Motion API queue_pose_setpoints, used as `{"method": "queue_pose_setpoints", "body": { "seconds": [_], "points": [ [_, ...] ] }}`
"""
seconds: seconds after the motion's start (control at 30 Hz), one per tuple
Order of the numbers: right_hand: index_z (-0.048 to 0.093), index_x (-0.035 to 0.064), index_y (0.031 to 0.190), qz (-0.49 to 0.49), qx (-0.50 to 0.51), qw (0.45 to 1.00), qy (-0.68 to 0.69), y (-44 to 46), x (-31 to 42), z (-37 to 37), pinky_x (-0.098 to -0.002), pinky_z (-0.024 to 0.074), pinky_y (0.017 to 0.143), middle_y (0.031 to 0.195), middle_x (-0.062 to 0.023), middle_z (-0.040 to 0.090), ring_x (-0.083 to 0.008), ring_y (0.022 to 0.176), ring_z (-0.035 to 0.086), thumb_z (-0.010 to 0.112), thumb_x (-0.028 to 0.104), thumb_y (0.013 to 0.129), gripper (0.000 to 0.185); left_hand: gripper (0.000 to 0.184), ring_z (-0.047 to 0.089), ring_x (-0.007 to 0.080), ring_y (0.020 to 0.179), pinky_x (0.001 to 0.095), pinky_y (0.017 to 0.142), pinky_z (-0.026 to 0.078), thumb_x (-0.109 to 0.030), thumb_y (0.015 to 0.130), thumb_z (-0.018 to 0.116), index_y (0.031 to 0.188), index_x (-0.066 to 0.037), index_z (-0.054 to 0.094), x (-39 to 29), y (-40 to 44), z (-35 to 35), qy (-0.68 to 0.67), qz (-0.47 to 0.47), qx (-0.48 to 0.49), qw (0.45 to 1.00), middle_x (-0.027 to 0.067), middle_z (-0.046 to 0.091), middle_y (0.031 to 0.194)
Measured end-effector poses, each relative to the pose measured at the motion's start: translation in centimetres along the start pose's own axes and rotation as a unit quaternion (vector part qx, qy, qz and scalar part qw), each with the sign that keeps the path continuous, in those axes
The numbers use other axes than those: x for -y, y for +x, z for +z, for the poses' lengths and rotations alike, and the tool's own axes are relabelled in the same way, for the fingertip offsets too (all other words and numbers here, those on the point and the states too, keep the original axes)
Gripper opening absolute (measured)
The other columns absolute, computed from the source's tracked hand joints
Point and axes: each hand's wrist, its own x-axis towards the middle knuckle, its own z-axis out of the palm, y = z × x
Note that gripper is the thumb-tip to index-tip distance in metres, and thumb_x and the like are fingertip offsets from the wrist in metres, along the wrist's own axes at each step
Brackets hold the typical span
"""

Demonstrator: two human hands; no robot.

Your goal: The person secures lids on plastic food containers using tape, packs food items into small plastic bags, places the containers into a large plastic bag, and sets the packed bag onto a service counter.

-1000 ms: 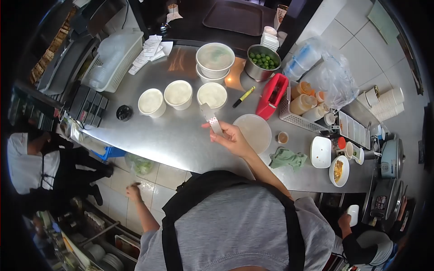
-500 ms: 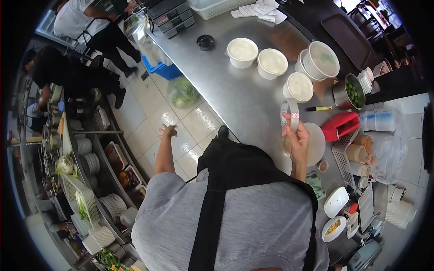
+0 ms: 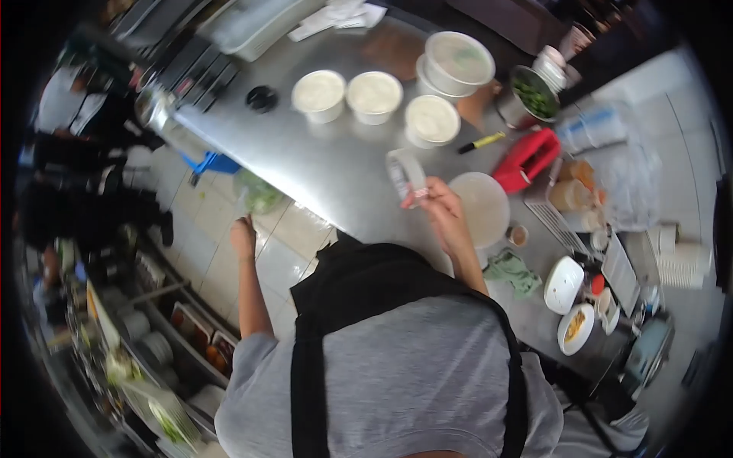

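Note:
In my right hand (image 3: pixel 444 206), closed fingers hold a roll of tape (image 3: pixel 408 177) by its lower edge, above the steel counter. Just beside that hand is a round translucent lid or tub (image 3: pixel 481 210). Three white lidded tubs (image 3: pixel 375 95) stand farther back, near a larger stacked tub (image 3: pixel 460 61). A black and yellow marker (image 3: pixel 482 143) lies to the right of them. My left hand (image 3: pixel 243 233) hangs off the counter's left side, over the floor. Its fingers are blurred and partly hidden. Past it lies a plastic bag of green leaves (image 3: pixel 257 192).
On the right are a red plastic object (image 3: pixel 528 160), a pot of green produce (image 3: pixel 532 98), a green cloth (image 3: pixel 513 271) and a white bowl of food (image 3: pixel 576 329). A black round item (image 3: pixel 261 99) sits at the back left. Two people (image 3: pixel 92 206) stand at left, by shelves.
My view has turned, so the counter's things appear farther left. The left hand, earlier spread, now appears nearer the bag with its fingers less visible. The tape roll stays in my right hand.

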Motion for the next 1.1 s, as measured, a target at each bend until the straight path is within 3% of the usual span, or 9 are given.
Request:
{"method": "queue_pose_setpoints", "body": {
  "seconds": [0.07, 0.13, 0.27, 0.47, 0.53, 0.67, 0.77, 0.83, 1.1],
  "points": [
    [0.052, -0.0014, 0.104, 0.012, 0.007, 0.999, 0.035, -0.2, 0.2, 0.2, -0.0281, 0.0386, 0.082, 0.087, -0.0080, 0.058, -0.0141, 0.085, 0.054, 0.045, 0.005, 0.084, 0.022, 0.017, 0.057, 0.0306, 0.087, 0.0374, 0.074, 0.048, -0.009, 0.081, 0.060, 0.094, 0.000, 0.056, -7.5, -2.3, -4.6, -0.020, 0.199, -0.156, 0.967, 0.0178, 0.059, 0.096],
    [0.052, -0.0011, 0.104, 0.005, 0.023, 0.999, 0.021, 0.0, 0.6, 0.7, -0.0285, 0.0392, 0.081, 0.086, -0.0071, 0.057, -0.0138, 0.084, 0.053, 0.044, 0.005, 0.085, 0.022, 0.038, 0.047, 0.0297, 0.109, 0.0381, 0.084, 0.044, -0.005, 0.078, 0.063, 0.113, -0.004, 0.048, -15.7, -6.3, -9.2, -0.242, 0.366, -0.127, 0.889, 0.0159, 0.045, 0.121],
    [0.052, -0.0004, 0.105, -0.028, 0.022, 0.999, -0.013, -0.3, 0.4, 1.2, -0.0268, 0.0404, 0.078, 0.084, -0.0056, 0.057, -0.0113, 0.081, 0.053, 0.044, 0.007, 0.088, 0.021, 0.086, 0.039, 0.0293, 0.119, 0.0439, 0.090, 0.043, -0.013, 0.064, 0.078, 0.134, -0.014, 0.027, -26.4, -16.1, -13.6, -0.393, 0.478, 0.216, 0.755, 0.0096, 0.028, 0.136],
    [0.054, -0.0003, 0.089, -0.068, -0.058, 0.994, -0.066, -1.4, 1.8, 1.8, -0.0228, 0.0401, 0.073, 0.079, -0.0016, 0.055, -0.0070, 0.077, 0.050, 0.050, 0.006, 0.087, 0.008, 0.089, 0.036, 0.0317, 0.121, 0.0434, 0.088, 0.044, -0.009, 0.059, 0.078, 0.133, -0.016, 0.029, -31.7, -19.6, -9.5, -0.497, 0.456, 0.324, 0.664, 0.0112, 0.024, 0.137],
    [0.056, -0.0003, 0.084, -0.066, -0.088, 0.992, -0.070, -1.6, 2.1, 1.3, -0.0215, 0.0407, 0.067, 0.072, -0.0007, 0.055, -0.0068, 0.069, 0.050, 0.051, 0.008, 0.087, 0.010, 0.087, 0.040, 0.0245, 0.117, 0.0389, 0.088, 0.045, -0.002, 0.060, 0.074, 0.133, -0.012, 0.027, -32.2, -20.4, -8.9, -0.465, 0.493, 0.236, 0.696, 0.0070, 0.028, 0.133],
    [0.056, -0.0007, 0.083, -0.046, -0.095, 0.993, -0.047, -1.5, 2.1, 0.5, -0.0201, 0.0404, 0.063, 0.069, -0.0001, 0.055, -0.0058, 0.065, 0.050, 0.052, 0.010, 0.088, 0.013, 0.085, 0.036, 0.0288, 0.120, 0.0405, 0.085, 0.047, -0.005, 0.057, 0.073, 0.130, -0.014, 0.032, -33.1, -21.5, -9.6, -0.400, 0.562, 0.124, 0.713, 0.0118, 0.029, 0.132],
    [0.057, -0.0022, 0.089, -0.027, -0.085, 0.995, -0.033, -1.8, 3.7, 1.2, -0.0198, 0.0420, 0.065, 0.074, -0.0012, 0.056, -0.0057, 0.071, 0.053, 0.051, 0.011, 0.089, 0.014, 0.085, 0.038, 0.0276, 0.118, 0.0384, 0.082, 0.048, -0.003, 0.057, 0.074, 0.131, -0.014, 0.032, -32.8, -21.4, -9.2, -0.478, 0.485, 0.244, 0.691, 0.0101, 0.030, 0.131],
    [0.057, -0.0042, 0.099, -0.006, -0.065, 0.998, -0.011, -2.1, 4.5, 1.5, -0.0217, 0.0447, 0.069, 0.080, -0.0030, 0.058, -0.0077, 0.077, 0.056, 0.048, 0.010, 0.090, 0.019, 0.087, 0.040, 0.0254, 0.114, 0.0359, 0.081, 0.049, -0.001, 0.058, 0.075, 0.132, -0.015, 0.031, -32.7, -21.6, -9.3, -0.551, 0.420, 0.358, 0.626, 0.0072, 0.032, 0.127],
    [0.055, -0.0060, 0.111, -0.011, -0.068, 0.997, -0.020, -3.4, 4.4, 0.8, -0.0273, 0.0474, 0.079, 0.091, -0.0106, 0.063, -0.0155, 0.085, 0.061, 0.042, 0.003, 0.088, 0.028, 0.090, 0.044, 0.0244, 0.106, 0.0340, 0.079, 0.048, 0.000, 0.059, 0.076, 0.134, -0.015, 0.028, -32.7, -22.0, -9.6, -0.576, 0.357, 0.419, 0.605, 0.0086, 0.033, 0.125]
  ]
}}
